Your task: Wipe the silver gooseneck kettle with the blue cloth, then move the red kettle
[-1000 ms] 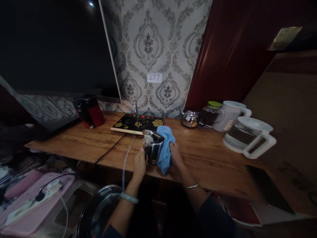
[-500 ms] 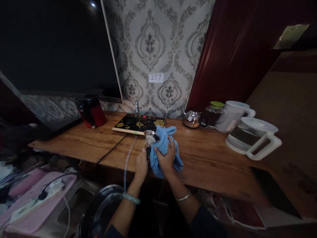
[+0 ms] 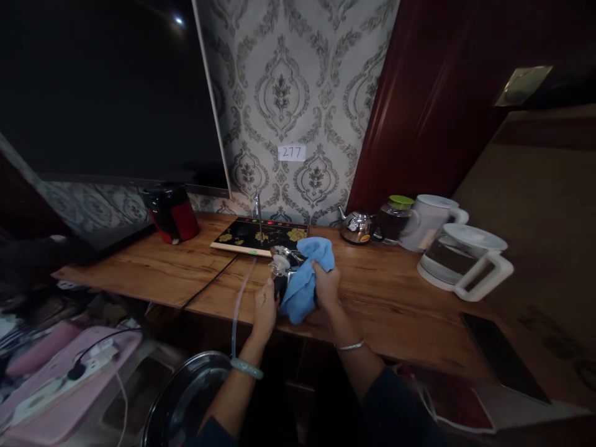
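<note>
My left hand (image 3: 264,307) is closed around the black handle of a small shiny metal kettle (image 3: 293,259), which has a clear knob on top. The kettle is held above the front part of the wooden table, and the cloth hides much of its body. In my right hand (image 3: 328,287) I grip a blue cloth (image 3: 300,297), thumb on top, pressed against the kettle's right side. Just behind the kettle lies a black floral electric tea stove (image 3: 242,233) with a thin metal spout pipe (image 3: 259,214).
A second metal kettle (image 3: 356,227), a green-lidded jug (image 3: 392,218), a white jug (image 3: 426,220) and a clear pitcher (image 3: 456,264) stand at right. A phone (image 3: 505,357) lies near the edge. At left are a red-black appliance (image 3: 173,211) and, below, a dark basin (image 3: 186,397).
My right hand has moved right and tilted, pulling the cloth's top upward and covering the kettle differently. My left hand keeps its hold on the handle. The view shifted slightly.
</note>
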